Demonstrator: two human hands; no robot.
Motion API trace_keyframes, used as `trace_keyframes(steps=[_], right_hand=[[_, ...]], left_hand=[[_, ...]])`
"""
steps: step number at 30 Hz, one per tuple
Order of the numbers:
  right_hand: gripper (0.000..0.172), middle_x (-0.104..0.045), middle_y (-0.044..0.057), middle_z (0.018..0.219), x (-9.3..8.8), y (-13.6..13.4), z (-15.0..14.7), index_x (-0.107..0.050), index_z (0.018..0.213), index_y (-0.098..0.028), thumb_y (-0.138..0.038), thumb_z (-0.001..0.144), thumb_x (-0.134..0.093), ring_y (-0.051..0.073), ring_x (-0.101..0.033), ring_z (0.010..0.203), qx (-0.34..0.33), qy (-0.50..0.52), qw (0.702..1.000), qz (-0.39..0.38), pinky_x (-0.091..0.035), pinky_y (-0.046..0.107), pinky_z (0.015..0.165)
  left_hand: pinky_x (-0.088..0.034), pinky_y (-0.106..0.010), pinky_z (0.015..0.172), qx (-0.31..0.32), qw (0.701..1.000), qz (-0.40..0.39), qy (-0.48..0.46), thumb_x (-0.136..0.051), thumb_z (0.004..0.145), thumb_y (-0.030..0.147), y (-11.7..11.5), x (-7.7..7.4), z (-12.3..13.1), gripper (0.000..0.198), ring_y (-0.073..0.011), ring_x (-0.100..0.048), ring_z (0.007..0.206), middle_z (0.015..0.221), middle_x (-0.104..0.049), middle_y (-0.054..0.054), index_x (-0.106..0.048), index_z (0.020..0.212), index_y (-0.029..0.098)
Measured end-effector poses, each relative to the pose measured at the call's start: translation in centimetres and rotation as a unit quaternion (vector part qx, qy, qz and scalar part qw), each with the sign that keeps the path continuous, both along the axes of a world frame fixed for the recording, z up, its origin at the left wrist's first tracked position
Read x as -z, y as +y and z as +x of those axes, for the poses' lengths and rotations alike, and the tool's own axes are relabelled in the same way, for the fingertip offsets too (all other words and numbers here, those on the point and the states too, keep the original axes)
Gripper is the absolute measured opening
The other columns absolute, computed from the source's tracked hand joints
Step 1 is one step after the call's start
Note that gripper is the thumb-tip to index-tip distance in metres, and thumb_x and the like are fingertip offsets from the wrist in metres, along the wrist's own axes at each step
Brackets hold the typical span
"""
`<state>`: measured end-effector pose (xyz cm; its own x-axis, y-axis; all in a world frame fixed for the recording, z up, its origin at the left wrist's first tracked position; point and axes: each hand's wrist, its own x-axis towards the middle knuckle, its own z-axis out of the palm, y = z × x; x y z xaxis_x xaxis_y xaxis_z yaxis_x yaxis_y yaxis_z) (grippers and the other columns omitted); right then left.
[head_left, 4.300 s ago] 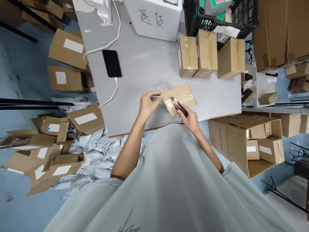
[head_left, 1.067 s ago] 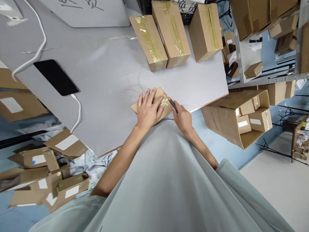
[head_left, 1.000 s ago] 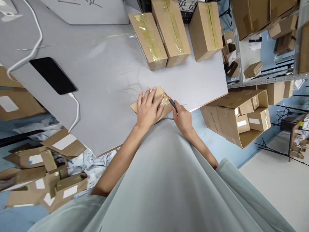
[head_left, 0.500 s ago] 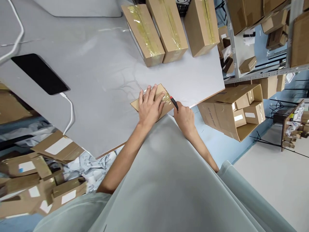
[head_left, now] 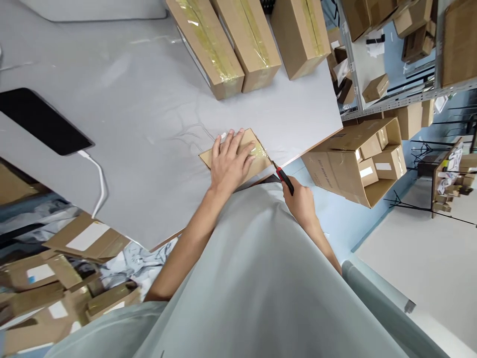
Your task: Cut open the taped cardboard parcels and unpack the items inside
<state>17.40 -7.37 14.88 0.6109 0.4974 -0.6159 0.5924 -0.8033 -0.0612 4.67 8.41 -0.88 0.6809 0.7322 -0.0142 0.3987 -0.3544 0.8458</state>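
Observation:
A small cardboard box (head_left: 260, 168) with shiny clear tape lies at the table's near edge. My left hand (head_left: 230, 161) rests flat on top of it, fingers spread, pressing it against the table. My right hand (head_left: 300, 201) is wrapped round a red-and-black utility knife (head_left: 285, 180). The knife's blade end points at the box's right edge, by the taped corner. Whether the blade touches the cardboard I cannot make out.
Three taped boxes (head_left: 257, 49) stand at the back of the grey table (head_left: 130, 109). A phone (head_left: 44, 119) with a white cable lies at left. Beyond the right edge is a large open carton (head_left: 335, 171) holding small boxes. Opened cartons (head_left: 48, 271) are heaped lower left.
My right hand has drawn the utility knife down and to the right, along the box's edge towards my body. My left hand stays on the box. The view has shifted slightly.

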Motion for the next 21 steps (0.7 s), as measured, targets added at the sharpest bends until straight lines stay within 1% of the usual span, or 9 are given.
trace_keyframes(steps=[2, 4, 7, 10, 12, 15, 18, 21], right_hand=[[0.040, -0.085, 0.004, 0.095, 0.1, -1.2, 0.8, -0.071, 0.145, -0.027, -0.040, 0.119, -0.043, 0.026, -0.080, 0.083, 0.024, 0.016, 0.997, 0.065, -0.053, 0.030, 0.080], [0.043, -0.084, 0.004, 0.092, 1.1, -1.8, 2.3, -0.071, 0.143, -0.025, -0.044, 0.119, -0.042, 0.025, -0.079, 0.080, 0.045, 0.026, 0.992, 0.117, -0.052, 0.029, 0.078], [0.044, -0.084, 0.004, 0.089, 3.6, -1.2, 5.2, -0.072, 0.137, -0.023, -0.049, 0.117, -0.042, 0.025, -0.078, 0.080, 0.055, 0.041, 0.984, 0.162, -0.052, 0.030, 0.078], [0.047, -0.084, 0.005, 0.090, 6.1, 0.3, 8.2, -0.072, 0.137, -0.023, -0.054, 0.116, -0.042, 0.024, -0.077, 0.075, 0.039, 0.082, 0.976, 0.199, -0.053, 0.031, 0.079], [0.049, -0.084, 0.004, 0.091, 7.3, 1.4, 9.9, -0.071, 0.137, -0.023, -0.057, 0.115, -0.043, 0.023, -0.075, 0.072, 0.025, 0.116, 0.967, 0.225, -0.054, 0.032, 0.081], [0.052, -0.083, 0.004, 0.089, 8.6, 2.7, 12.0, -0.072, 0.134, -0.022, -0.061, 0.114, -0.044, 0.023, -0.076, 0.073, 0.005, 0.166, 0.952, 0.256, -0.057, 0.033, 0.083], [0.055, -0.082, 0.003, 0.087, 9.9, 3.4, 14.0, -0.073, 0.133, -0.022, -0.065, 0.113, -0.045, 0.023, -0.076, 0.072, -0.007, 0.217, 0.939, 0.268, -0.058, 0.033, 0.081], [0.057, -0.081, 0.002, 0.085, 11.2, 3.6, 16.0, -0.073, 0.133, -0.023, -0.069, 0.110, -0.048, 0.022, -0.074, 0.069, -0.008, 0.265, 0.927, 0.264, -0.057, 0.032, 0.074]], left_hand=[[-0.010, -0.067, 0.146, 0.008, 1.000, 0.010, 0.013, -0.065, 0.107, 0.062, 0.2, -0.1, -0.2, 0.048, -0.0369, -0.034, 0.176, 0.184, -0.047, -0.003, -0.071, 0.150, 0.041], [-0.011, -0.068, 0.146, 0.021, 0.999, 0.021, 0.030, -0.073, 0.101, 0.068, 0.3, -0.2, -0.2, 0.057, -0.0398, -0.033, 0.176, 0.186, -0.043, -0.006, -0.070, 0.151, 0.039], [-0.011, -0.072, 0.145, 0.037, 0.996, 0.037, 0.067, -0.085, 0.088, 0.076, 0.4, -0.8, 0.1, 0.079, -0.0457, -0.030, 0.176, 0.188, -0.037, -0.012, -0.067, 0.153, 0.035], [-0.011, -0.077, 0.143, 0.052, 0.991, 0.054, 0.115, -0.094, 0.077, 0.077, -0.1, -1.6, 1.3, 0.104, -0.0512, -0.023, 0.177, 0.190, -0.027, -0.023, -0.059, 0.160, 0.024], [-0.011, -0.077, 0.143, 0.063, 0.986, 0.061, 0.141, -0.099, 0.073, 0.071, -0.6, -2.1, 2.7, 0.118, -0.0530, -0.017, 0.178, 0.190, -0.022, -0.030, -0.050, 0.166, 0.016], [-0.013, -0.076, 0.143, 0.056, 0.981, 0.068, 0.174, -0.100, 0.074, 0.055, -1.1, -2.2, 5.0, 0.127, -0.0529, -0.013, 0.179, 0.189, -0.018, -0.034, -0.036, 0.174, 0.009], [-0.014, -0.076, 0.142, 0.027, 0.977, 0.072, 0.200, -0.095, 0.076, 0.040, -1.2, -2.0, 6.6, 0.130, -0.0538, -0.017, 0.178, 0.188, -0.020, -0.034, -0.025, 0.181, 0.008], [-0.019, -0.078, 0.140, 0.005, 0.976, 0.070, 0.206, -0.093, 0.075, 0.033, -0.8, -2.2, 7.3, 0.131, -0.0559, -0.025, 0.174, 0.184, -0.029, -0.033, -0.021, 0.183, 0.012]])
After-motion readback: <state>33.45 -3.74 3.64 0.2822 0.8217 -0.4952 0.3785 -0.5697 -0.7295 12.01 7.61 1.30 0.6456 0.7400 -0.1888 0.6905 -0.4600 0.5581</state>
